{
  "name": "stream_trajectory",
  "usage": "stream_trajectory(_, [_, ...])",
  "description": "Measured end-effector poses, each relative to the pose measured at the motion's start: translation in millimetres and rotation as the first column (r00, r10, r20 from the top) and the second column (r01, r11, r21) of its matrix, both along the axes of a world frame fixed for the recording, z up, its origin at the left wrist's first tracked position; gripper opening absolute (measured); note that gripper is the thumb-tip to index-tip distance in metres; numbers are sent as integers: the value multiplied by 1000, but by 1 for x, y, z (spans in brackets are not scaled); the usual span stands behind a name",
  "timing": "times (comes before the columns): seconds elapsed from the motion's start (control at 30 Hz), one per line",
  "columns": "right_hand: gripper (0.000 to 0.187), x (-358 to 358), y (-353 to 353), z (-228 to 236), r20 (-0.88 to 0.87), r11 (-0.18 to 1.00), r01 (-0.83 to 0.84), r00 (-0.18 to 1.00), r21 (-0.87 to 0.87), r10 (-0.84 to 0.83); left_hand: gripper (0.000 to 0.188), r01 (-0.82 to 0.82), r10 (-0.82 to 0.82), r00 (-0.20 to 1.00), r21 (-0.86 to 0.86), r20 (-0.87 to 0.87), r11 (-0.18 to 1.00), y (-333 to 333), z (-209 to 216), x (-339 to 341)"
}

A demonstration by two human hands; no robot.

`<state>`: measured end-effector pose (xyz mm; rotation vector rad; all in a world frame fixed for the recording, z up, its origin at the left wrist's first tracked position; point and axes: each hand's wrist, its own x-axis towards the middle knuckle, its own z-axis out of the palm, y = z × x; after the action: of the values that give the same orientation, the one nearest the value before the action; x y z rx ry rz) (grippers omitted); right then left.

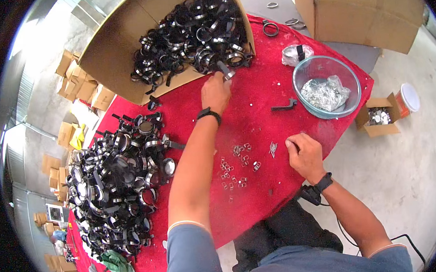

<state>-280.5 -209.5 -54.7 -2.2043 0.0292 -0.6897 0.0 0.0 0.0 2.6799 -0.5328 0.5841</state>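
My left hand (pixel 216 93) reaches far across the red cloth, to the open front of a tilted cardboard box (pixel 113 52). Its fingers are closed on a watch (pixel 228 74) with a dark strap and a silvery case. In the box lies a heap of black straps and ring-shaped watch cases (pixel 191 39). My right hand (pixel 306 156) rests on the cloth near its front edge, fingers curled together; what they hold, if anything, is hidden. Just left of it lie several thin metal pins (pixel 273 149). Small metal buckles (pixel 233 168) are scattered between my arms.
A big pile of strapped watches (pixel 115 183) covers the table's left side. Right of centre are a black hand tool (pixel 284 106) and a blue-tinted bowl (pixel 329 109) with bagged metal parts. Beyond stands another carton (pixel 366 12); a small box (pixel 379 124) is off the right edge.
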Motion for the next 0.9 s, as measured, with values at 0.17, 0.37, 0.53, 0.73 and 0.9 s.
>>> stream_trajectory(0.17, [9, 6, -2, 2, 118, 999, 10, 993, -46, -5, 37, -133, 122, 990, -186, -70, 974, 37, 78, -71])
stream_trajectory(0.37, [14, -2, -2, 8, 91, 996, -56, 995, 65, 50, 42, -342, -231, 778, -702, -584, 625, 129, 89, -212])
stream_trajectory(0.53, [47, -50, 61, 58, -35, 877, -468, 880, 111, 474, 44, -452, -249, 619, -597, -745, 663, 157, 61, -322])
stream_trajectory(0.73, [46, -122, 129, 65, -186, 780, -611, 758, 135, 626, 48, -614, -329, 541, -631, -774, 475, 162, 31, -394])
stream_trajectory(0.9, [33, -120, 147, 54, -153, 782, -623, 771, 17, 618, 40, -538, 87, 716, -466, -693, 703, 199, 23, -439])
